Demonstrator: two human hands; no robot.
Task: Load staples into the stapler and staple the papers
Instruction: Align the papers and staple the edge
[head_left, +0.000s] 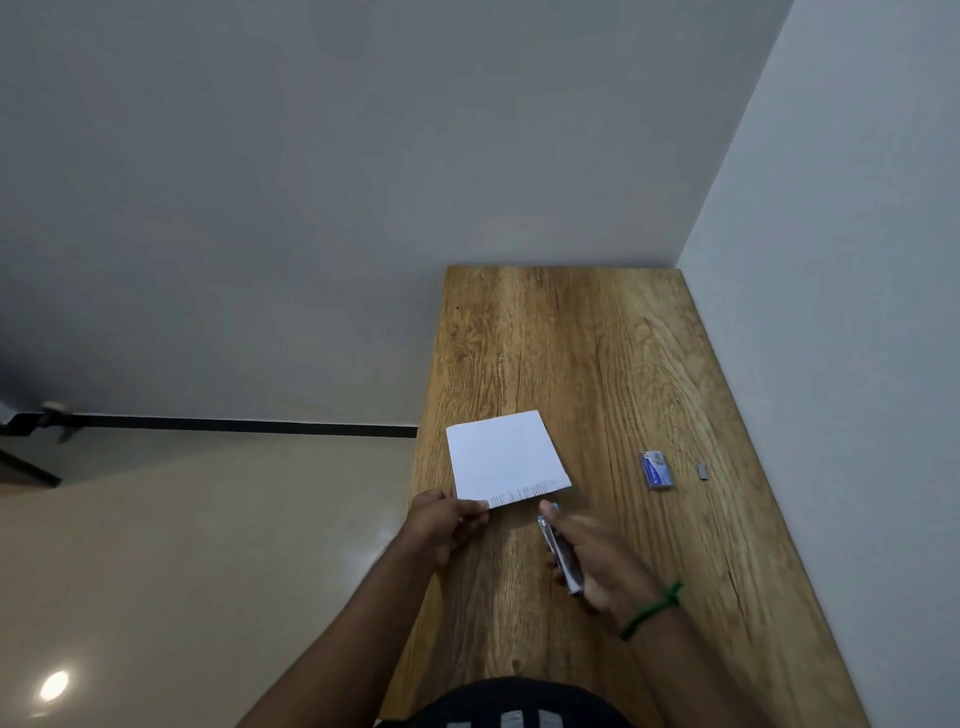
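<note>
A stapler (560, 552) is gripped in the right hand (597, 558), whose wrist bears a green band (652, 610). The near corner of the papers (504, 457) is pinched by the left hand (444, 525) above the wooden table (597, 338). Farther right, a staple box (656, 470) is seen lying flat, with a loose staple strip (702, 471) just beside it.

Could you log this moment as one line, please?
left hand: holds papers | right hand: holds stapler | staple box: on table
</note>
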